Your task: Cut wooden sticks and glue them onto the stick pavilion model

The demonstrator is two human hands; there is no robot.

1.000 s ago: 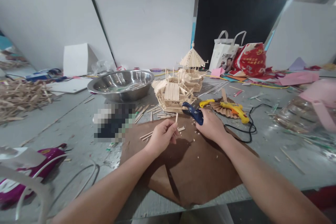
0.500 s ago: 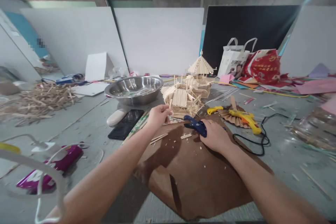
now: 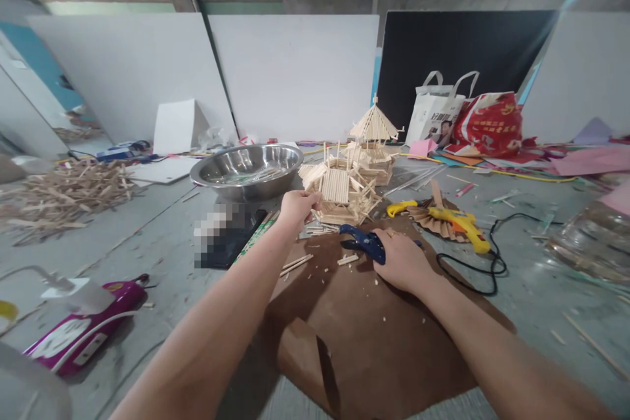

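Note:
My left hand [image 3: 298, 209] is closed in a pinch at the left edge of a small house model [image 3: 339, 190] built from thin wooden sticks. Whatever lies between its fingertips is too small to make out. My right hand [image 3: 401, 259] grips a blue hand cutter [image 3: 367, 243], its jaws apart and pointing left towards the model. Beneath the cutter, short cut sticks [image 3: 348, 259] and tiny chips lie on a brown paper sheet [image 3: 374, 354]. Behind the house model stands a stick pavilion [image 3: 375, 125] with a pointed roof.
A steel basin [image 3: 249, 170] stands left of the models, with a partly blurred dark phone [image 3: 231, 243] before it. A yellow glue gun [image 3: 462, 226] with black cord lies right. Further out are a stick pile [image 3: 73, 193], a purple power strip [image 3: 88, 321] and bags [image 3: 487, 125].
My left hand has shifted slightly up, and its fingers are curled more tightly by the model. The cutter in my right hand has dipped slightly left, its jaws showing wider apart.

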